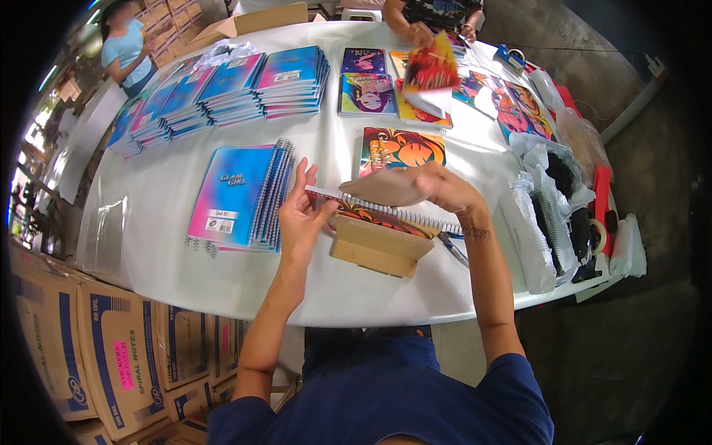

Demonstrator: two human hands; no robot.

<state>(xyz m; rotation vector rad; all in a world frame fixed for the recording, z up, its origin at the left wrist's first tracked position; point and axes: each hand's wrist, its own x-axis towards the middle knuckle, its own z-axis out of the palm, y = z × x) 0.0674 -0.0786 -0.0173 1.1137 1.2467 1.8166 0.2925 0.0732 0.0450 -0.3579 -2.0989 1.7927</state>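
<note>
My left hand (300, 215) is closed on the left end of a spiral notebook (400, 213), its thumb near the wire binding. The notebook rests in an upright brown cardboard holder (382, 248), and a patterned red and orange cover shows below the coil. With bent fingers, my right hand (443, 187) grips a brown card sheet (382, 187) raised above the coil. Just beyond lies an orange and black illustrated notebook (403, 148). Left of my left hand sits a stack of blue and pink spiral notebooks (236, 194).
Tall stacks of blue notebooks (289, 81) stand at the far left. Across the white table (170, 259), a co-worker's hand (421, 35) holds a red cover. At right are wire coils in plastic (545, 222) and a tape roll (598, 237). Cartons (122, 356) are stacked lower left.
</note>
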